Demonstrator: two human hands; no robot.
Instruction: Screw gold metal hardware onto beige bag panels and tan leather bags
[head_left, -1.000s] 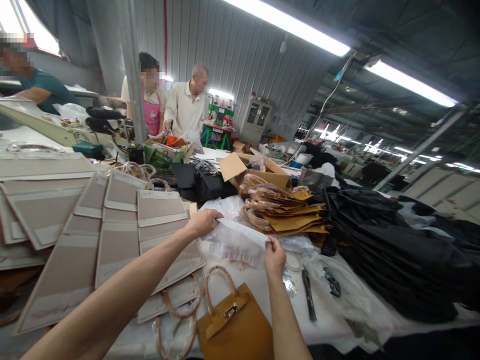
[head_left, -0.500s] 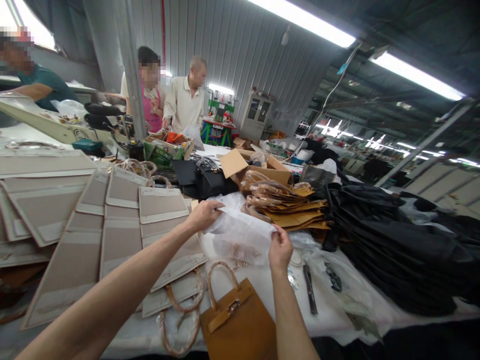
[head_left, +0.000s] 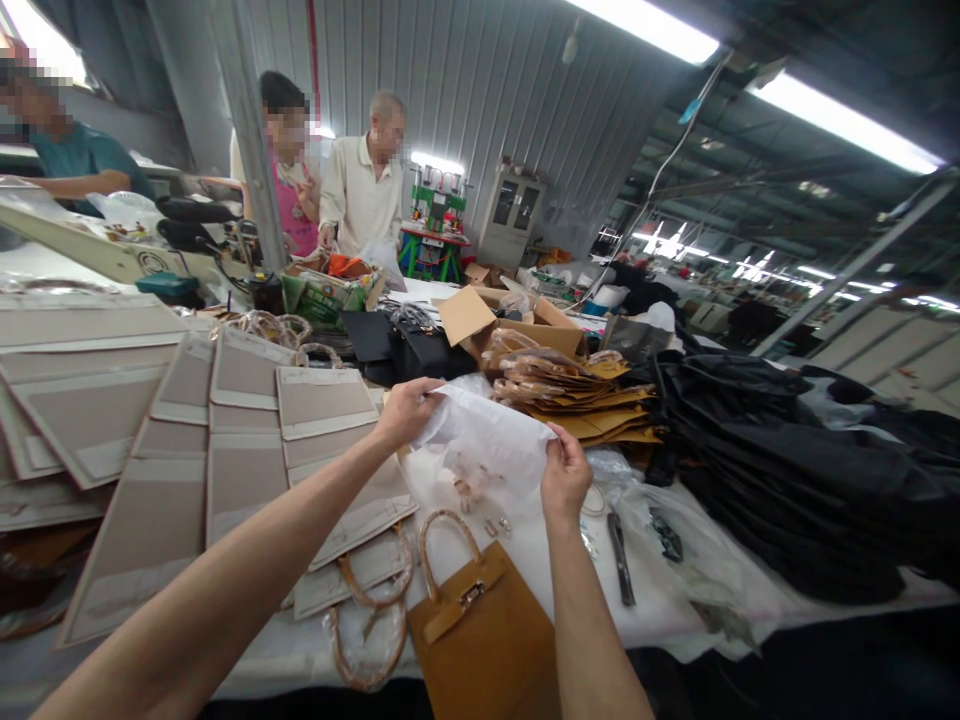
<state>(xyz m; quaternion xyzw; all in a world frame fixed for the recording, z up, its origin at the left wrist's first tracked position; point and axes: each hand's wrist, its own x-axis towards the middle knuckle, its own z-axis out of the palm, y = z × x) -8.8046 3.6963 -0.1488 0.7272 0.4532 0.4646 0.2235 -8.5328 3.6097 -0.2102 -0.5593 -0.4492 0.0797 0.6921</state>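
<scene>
Stretched between my two hands is a thin white translucent sheet; whether it is paper or plastic I cannot tell. My left hand pinches its left corner, and my right hand grips the right corner. Under and just in front of the sheet, small metal fittings lie on the white-covered table. A tan handbag with a wrapped top handle and a metal clasp lies nearest me, between my forearms. Left of it are wrapped handles that join flat beige bag panels.
Beige bag panels overlap across the left. Tan bag pieces are stacked beyond my right hand, beside an open cardboard box. A black-handled tool and a clear plastic bag lie right; black material is heaped beyond. Several people stand across the table.
The sheet has risen slightly and more of the small metal fittings show below it. Both hands keep hold of its corners. The camera view has shifted a little.
</scene>
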